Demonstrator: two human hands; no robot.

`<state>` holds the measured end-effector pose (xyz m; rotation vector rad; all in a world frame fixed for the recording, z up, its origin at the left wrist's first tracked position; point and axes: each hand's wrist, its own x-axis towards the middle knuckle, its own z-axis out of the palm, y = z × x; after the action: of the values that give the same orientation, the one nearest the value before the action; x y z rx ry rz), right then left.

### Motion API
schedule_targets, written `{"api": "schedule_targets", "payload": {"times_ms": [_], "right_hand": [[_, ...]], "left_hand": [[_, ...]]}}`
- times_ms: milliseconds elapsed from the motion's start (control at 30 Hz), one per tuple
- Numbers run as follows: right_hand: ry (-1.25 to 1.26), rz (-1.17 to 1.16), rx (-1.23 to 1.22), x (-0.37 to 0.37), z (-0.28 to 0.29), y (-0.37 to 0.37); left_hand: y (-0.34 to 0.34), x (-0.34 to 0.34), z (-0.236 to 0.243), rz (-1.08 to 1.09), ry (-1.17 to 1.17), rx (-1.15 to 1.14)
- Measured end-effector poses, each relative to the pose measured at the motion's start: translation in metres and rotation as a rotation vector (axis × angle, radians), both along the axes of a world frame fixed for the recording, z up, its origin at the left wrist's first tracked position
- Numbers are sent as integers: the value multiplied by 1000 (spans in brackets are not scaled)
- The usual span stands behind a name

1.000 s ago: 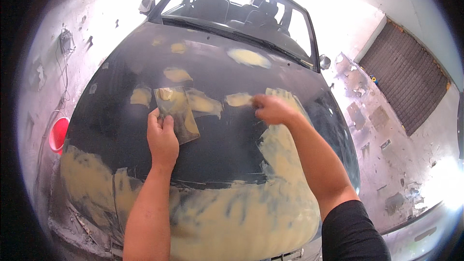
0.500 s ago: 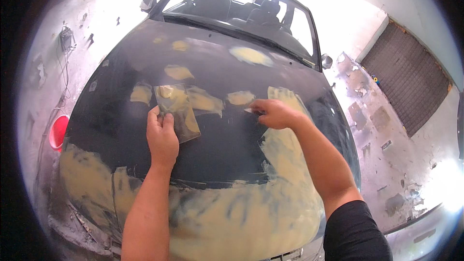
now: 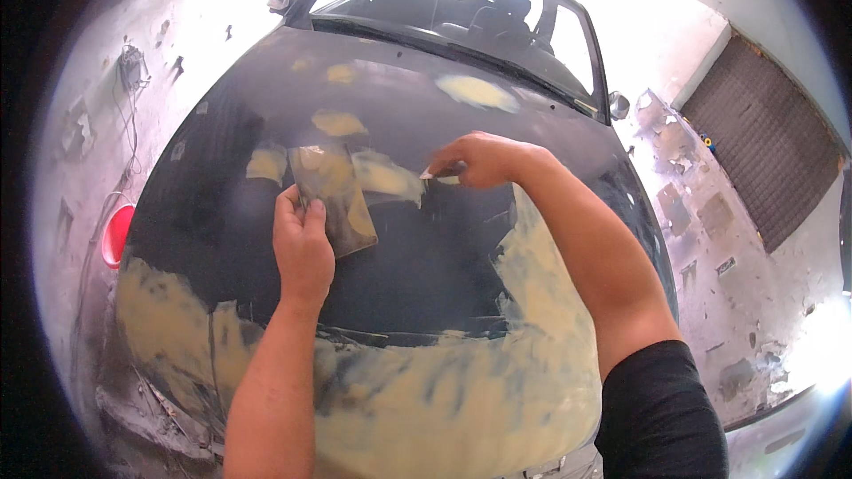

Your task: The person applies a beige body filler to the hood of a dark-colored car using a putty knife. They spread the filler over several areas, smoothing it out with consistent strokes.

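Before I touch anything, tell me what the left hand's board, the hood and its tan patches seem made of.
Board: possibly plastic or metal; thin, flat, dull under smears. Hood: probably painted metal, dull and dark, smoothly curved. Tan patches: likely filler paste, mostly matte, with ragged edges.

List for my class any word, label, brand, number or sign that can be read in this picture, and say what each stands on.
None can be read.
Car hood: yellowish smears, no lettering visible.
Flat board in the left hand: smears only.
Small pale marks on the car's side: too small to tell.
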<state>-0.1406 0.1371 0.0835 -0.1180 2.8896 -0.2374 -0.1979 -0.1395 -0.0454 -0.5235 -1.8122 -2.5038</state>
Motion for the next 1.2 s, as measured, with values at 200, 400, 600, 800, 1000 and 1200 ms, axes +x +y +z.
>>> {"api": "schedule_targets", "payload": {"times_ms": [200, 400, 600, 800, 1000, 1200], "right_hand": [[9, -13, 57, 43, 2, 25], [2, -123, 47, 80, 8, 42], [236, -339, -33, 57, 5, 56], [177, -505, 37, 18, -17, 30], [111, -407, -3, 67, -20, -19], [251, -492, -103, 125, 12, -34]], "left_hand": [[-3, 1, 4, 14, 0, -59], [-1, 3, 7, 33, -9, -68], [-1, 1, 4, 14, 9, -65], [0, 1, 1, -2, -7, -47], [-6, -3, 1, -4, 20, -21], [0, 0, 3, 12, -13, -117]]}}
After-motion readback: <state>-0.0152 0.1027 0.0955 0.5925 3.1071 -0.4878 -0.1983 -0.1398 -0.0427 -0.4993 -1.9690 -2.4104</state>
